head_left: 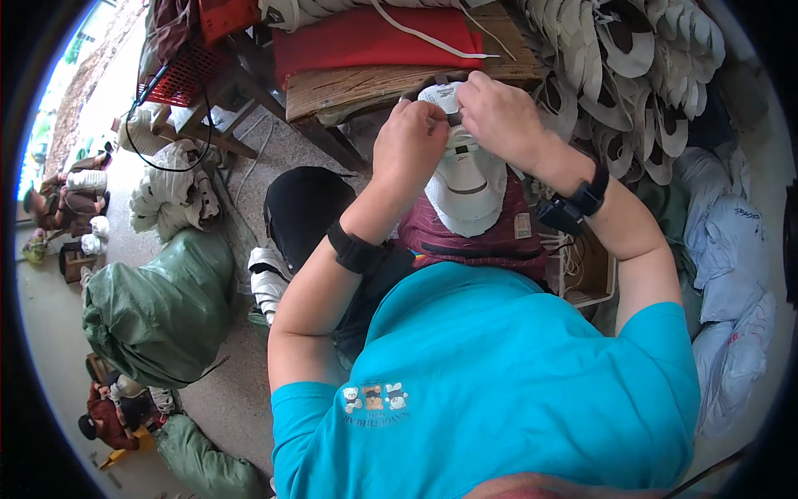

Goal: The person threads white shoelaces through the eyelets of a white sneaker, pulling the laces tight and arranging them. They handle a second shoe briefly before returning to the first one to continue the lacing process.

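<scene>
A white shoe upper [467,198] lies over a dark red striped cloth [424,231] in front of me, its rounded toe toward my body. At its far end are a white tongue with small dark print and a dark inner lining. My left hand [410,140] pinches the left side of that end with bent fingertips. On the other side, my right hand [505,118] is closed with thumb and fingers on the edge beside the tongue. What lies right between the fingertips is too small to make out. Both wrists wear black bands.
A wooden bench [349,93] with a red cloth [374,41] and a white lace stands just beyond my hands. Many shoe uppers [628,50] hang at far right, above pale sacks [731,258]. Green sacks [166,299] and a black bag [309,204] are at left; other people sit farther off.
</scene>
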### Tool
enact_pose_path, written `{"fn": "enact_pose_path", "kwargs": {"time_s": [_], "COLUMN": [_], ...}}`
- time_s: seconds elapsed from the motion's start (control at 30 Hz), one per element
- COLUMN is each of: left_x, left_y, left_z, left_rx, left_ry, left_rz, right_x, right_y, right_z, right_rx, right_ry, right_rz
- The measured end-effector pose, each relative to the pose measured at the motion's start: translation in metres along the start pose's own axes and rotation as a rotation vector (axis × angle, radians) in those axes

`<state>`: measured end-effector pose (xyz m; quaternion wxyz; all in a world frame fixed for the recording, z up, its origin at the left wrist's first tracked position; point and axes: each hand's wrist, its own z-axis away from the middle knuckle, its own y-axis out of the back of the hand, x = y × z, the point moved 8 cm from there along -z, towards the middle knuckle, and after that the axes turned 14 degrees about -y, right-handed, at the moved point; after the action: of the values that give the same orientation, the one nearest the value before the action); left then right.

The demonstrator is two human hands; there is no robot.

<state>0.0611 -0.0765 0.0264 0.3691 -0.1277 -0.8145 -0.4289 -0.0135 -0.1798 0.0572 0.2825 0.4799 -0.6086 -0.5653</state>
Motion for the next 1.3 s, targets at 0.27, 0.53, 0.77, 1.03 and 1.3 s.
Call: {"fn": "enact_pose_path", "kwargs": {"time_s": [0.27, 0.53, 0.77, 1.03, 1.3], "left_x": [-0.003, 0.003, -0.033, -0.019, 0.002], "left_y": [0.0, 0.041, 0.031, 0.032, 0.022], "left_z": [-0.002, -0.003, 0.01, 0.013, 0.017], "left_rx": [-0.043, 0.177, 0.254, 0.147, 0.061], "left_ry": [-0.024, -0.226, 0.315, 0.029, 0.01], "left_rz": [0.003, -0.046, 1.132, 0.939, 0.498], "right_x": [0.008, -0.004, -0.035, -0.039, -0.003], "right_y": [-0.001, 0.026, 0.022, 0.052, 0.036], "right_z": [-0.003, -0.007, -0.018, -0.018, -0.026], "right_rx": [-0.09, -0.003, -0.167, -0.081, -0.193], "right_ry": [-0.003, 0.148, 0.234, 0.185, -0.096], "right_rz": [-0.268, -0.447, -0.66, -0.977, -1.297]}}
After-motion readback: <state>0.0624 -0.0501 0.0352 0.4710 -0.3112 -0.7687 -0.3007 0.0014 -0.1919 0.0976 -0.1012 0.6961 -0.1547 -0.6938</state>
